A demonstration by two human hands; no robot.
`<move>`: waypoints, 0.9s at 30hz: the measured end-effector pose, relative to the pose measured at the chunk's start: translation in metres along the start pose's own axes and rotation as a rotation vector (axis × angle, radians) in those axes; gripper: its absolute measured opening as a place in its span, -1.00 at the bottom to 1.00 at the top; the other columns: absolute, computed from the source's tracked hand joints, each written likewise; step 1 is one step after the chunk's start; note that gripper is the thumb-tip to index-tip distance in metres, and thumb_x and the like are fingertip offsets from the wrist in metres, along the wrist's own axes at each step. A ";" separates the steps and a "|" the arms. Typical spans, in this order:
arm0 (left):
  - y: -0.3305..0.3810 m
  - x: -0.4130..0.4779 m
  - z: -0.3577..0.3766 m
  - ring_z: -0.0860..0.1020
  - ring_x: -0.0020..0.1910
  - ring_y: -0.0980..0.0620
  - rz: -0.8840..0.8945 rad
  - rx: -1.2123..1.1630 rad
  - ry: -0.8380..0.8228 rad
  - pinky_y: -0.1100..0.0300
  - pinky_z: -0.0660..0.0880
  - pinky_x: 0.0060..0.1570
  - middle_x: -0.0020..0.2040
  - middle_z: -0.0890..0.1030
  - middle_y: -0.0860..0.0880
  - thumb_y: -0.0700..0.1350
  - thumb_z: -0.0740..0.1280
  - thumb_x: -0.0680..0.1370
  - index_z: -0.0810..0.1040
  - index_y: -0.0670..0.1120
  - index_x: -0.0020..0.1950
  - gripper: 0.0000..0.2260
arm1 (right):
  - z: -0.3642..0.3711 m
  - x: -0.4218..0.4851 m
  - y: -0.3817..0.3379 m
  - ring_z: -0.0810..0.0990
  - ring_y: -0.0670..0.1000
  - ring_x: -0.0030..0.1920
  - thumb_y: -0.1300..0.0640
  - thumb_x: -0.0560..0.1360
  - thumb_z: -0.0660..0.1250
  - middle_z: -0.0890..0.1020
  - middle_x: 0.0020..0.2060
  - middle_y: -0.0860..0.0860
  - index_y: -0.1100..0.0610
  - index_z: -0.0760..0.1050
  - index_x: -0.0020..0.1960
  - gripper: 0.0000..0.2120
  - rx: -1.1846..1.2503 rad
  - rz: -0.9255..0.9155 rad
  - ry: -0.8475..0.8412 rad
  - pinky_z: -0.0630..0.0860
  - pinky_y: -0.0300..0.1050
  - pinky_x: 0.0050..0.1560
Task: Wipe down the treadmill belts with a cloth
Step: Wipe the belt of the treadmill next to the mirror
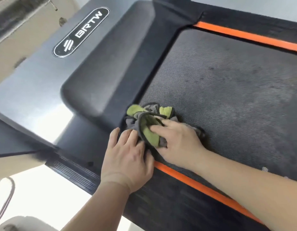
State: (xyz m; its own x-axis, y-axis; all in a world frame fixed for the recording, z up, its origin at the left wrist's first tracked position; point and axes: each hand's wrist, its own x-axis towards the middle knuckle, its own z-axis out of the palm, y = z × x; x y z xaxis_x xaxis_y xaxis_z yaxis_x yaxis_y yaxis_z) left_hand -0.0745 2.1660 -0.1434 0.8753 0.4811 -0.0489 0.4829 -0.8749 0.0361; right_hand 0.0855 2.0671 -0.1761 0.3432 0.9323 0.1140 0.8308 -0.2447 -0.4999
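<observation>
A crumpled green and grey cloth lies on the dark textured treadmill belt, at the belt's front corner beside the motor cover. My right hand presses flat on the cloth with fingers spread over it. The fingertips of my left hand touch the cloth's left edge, while its palm rests on the side rail. Part of the cloth is hidden under both hands.
The black motor cover with an oval BRTW logo lies ahead of the belt. Orange strips run along both side rails. A treadmill upright crosses at the left. Pale floor shows at the lower left.
</observation>
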 end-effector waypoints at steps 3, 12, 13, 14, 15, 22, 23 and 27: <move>0.000 0.000 0.001 0.54 0.15 -0.14 0.009 0.001 0.005 -0.20 0.27 0.44 0.10 0.60 -0.03 0.08 0.28 0.51 0.64 -0.06 0.05 -0.72 | -0.033 0.005 0.042 0.64 0.05 0.25 -0.23 0.42 0.30 0.57 0.38 -0.09 -0.19 0.47 0.27 -0.57 -0.058 -0.185 -0.135 0.67 0.05 0.05; 0.000 0.001 -0.001 0.52 0.28 -0.10 -0.017 0.016 -0.076 -0.19 0.23 0.48 0.35 0.57 -0.03 0.12 0.23 0.52 0.60 -0.10 0.34 -0.52 | -0.012 0.023 0.020 0.60 0.23 0.14 -0.07 0.43 0.48 0.58 0.26 0.05 -0.10 0.54 0.20 -0.64 -0.187 0.387 0.207 0.58 0.09 0.02; 0.000 0.000 -0.001 0.53 0.26 -0.11 -0.014 0.010 -0.064 -0.19 0.24 0.47 0.30 0.59 -0.02 0.11 0.25 0.52 0.62 -0.08 0.28 -0.56 | -0.009 0.012 0.013 0.64 0.23 0.11 -0.04 0.36 0.54 0.61 0.27 0.06 -0.11 0.57 0.19 -0.58 -0.146 0.255 0.172 0.61 0.08 -0.02; 0.000 0.000 0.000 0.54 0.23 -0.12 -0.005 0.003 -0.049 -0.19 0.25 0.46 0.23 0.60 -0.02 0.10 0.26 0.51 0.64 -0.06 0.20 -0.62 | -0.009 0.001 0.013 0.68 0.21 0.10 -0.01 0.30 0.58 0.62 0.31 0.06 -0.14 0.58 0.20 -0.51 -0.088 0.139 0.109 0.63 0.07 -0.03; -0.001 -0.001 0.001 0.55 0.21 -0.12 -0.001 -0.003 -0.035 -0.19 0.26 0.45 0.18 0.60 -0.02 0.09 0.28 0.51 0.64 -0.05 0.14 -0.67 | -0.016 -0.003 0.020 0.68 0.17 0.14 -0.01 0.29 0.58 0.60 0.36 0.03 -0.19 0.56 0.25 -0.45 -0.045 0.040 0.023 0.64 0.06 0.00; -0.001 0.001 0.004 0.54 0.28 -0.11 0.003 0.003 -0.030 -0.20 0.28 0.45 0.34 0.59 -0.04 0.10 0.28 0.50 0.61 -0.12 0.33 -0.51 | -0.050 0.036 0.072 0.47 0.16 0.37 -0.20 0.56 0.33 0.43 0.46 -0.05 -0.15 0.43 0.37 -0.59 -0.113 0.528 0.129 0.52 0.08 0.15; -0.001 0.001 0.003 0.54 0.28 -0.11 0.003 0.002 -0.034 -0.20 0.27 0.45 0.34 0.58 -0.04 0.10 0.28 0.50 0.61 -0.12 0.34 -0.51 | -0.044 0.038 0.062 0.48 0.18 0.33 -0.20 0.56 0.32 0.46 0.41 -0.02 -0.12 0.45 0.35 -0.61 -0.119 0.592 0.162 0.52 0.08 0.11; -0.001 0.001 0.002 0.54 0.23 -0.13 0.008 -0.011 -0.012 -0.20 0.28 0.44 0.26 0.60 -0.03 0.09 0.29 0.50 0.63 -0.10 0.25 -0.57 | -0.010 0.013 0.012 0.62 0.20 -0.03 -0.10 0.43 0.40 0.60 0.02 0.00 -0.10 0.53 0.13 -0.70 -0.148 0.295 0.159 0.55 0.03 -0.15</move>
State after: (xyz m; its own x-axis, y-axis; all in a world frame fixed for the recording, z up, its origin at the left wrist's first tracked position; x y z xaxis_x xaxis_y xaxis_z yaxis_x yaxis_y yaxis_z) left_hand -0.0743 2.1671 -0.1459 0.8787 0.4736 -0.0607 0.4764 -0.8779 0.0474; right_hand 0.1044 2.0731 -0.1718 0.6320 0.7654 0.1215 0.7361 -0.5439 -0.4030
